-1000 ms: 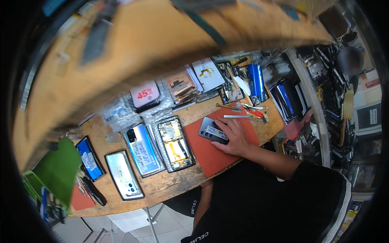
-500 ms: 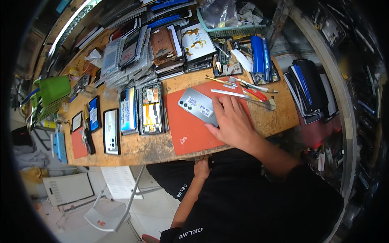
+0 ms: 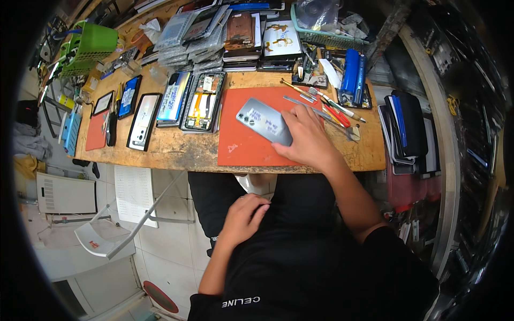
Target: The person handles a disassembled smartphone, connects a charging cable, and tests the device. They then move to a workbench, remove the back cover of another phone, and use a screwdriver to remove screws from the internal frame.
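Note:
A grey phone lies back-up on a red work mat on the wooden bench. My right hand rests on the phone's near end, fingers closed over its edge. My left hand lies on my lap below the bench edge, fingers loosely curled, holding nothing. Left of the mat lies an opened phone frame with orange flex cables showing.
Several phones and screens lie along the bench's left side. Stacks of phone parts sit at the back. Screwdrivers and tweezers lie right of the mat. A green basket stands far left. A folding chair is below.
The view tilted down, bringing my lap and left hand into sight. My right hand stays on the grey phone on the red mat.

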The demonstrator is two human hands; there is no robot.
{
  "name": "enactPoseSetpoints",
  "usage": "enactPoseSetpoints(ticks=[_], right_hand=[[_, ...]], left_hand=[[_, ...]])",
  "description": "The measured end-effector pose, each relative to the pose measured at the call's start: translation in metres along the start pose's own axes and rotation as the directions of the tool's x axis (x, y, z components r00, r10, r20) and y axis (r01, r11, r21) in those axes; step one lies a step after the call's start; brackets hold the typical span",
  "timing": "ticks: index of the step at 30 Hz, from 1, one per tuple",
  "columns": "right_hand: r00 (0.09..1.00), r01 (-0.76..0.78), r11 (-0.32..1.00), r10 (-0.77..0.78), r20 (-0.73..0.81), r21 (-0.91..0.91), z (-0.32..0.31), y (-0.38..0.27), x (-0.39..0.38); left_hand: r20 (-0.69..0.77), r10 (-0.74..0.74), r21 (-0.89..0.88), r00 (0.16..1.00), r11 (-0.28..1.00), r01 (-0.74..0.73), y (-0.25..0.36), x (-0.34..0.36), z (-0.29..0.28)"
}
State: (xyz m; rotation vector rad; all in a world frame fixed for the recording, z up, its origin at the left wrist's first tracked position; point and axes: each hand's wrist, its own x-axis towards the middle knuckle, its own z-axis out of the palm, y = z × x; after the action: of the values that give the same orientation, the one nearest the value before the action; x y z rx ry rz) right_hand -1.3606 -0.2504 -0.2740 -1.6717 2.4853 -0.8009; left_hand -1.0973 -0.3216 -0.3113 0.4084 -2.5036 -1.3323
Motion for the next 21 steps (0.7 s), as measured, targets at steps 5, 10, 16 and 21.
enactPoseSetpoints(ticks=[5, 10, 16, 21], right_hand=[[0.994, 0.112, 0.98, -0.113, -0.003, 0.166, -0.008, 0.011, -0.02], [0.995, 0.017, 0.99, -0.002, -0.104, 0.139, -0.011, 0.01, -0.037], [0.995, -0.06, 0.975, 0.076, -0.066, 0.215, -0.017, 0.017, -0.046], [0.995, -0.058, 0.969, 0.074, -0.061, 0.24, -0.015, 0.021, -0.045]], left_hand=[[-0.063, 0.193, 0.241, 0.979, 0.955, -0.172, 0.028, 0.056, -0.06], [0.265, 0.196, 0.474, 0.944, 0.826, -0.305, 0.033, 0.147, -0.078], [0.541, 0.14, 0.508, 0.829, 0.731, -0.456, 0.047, 0.194, -0.067], [0.621, 0.109, 0.531, 0.777, 0.671, -0.518, 0.054, 0.2, -0.064]])
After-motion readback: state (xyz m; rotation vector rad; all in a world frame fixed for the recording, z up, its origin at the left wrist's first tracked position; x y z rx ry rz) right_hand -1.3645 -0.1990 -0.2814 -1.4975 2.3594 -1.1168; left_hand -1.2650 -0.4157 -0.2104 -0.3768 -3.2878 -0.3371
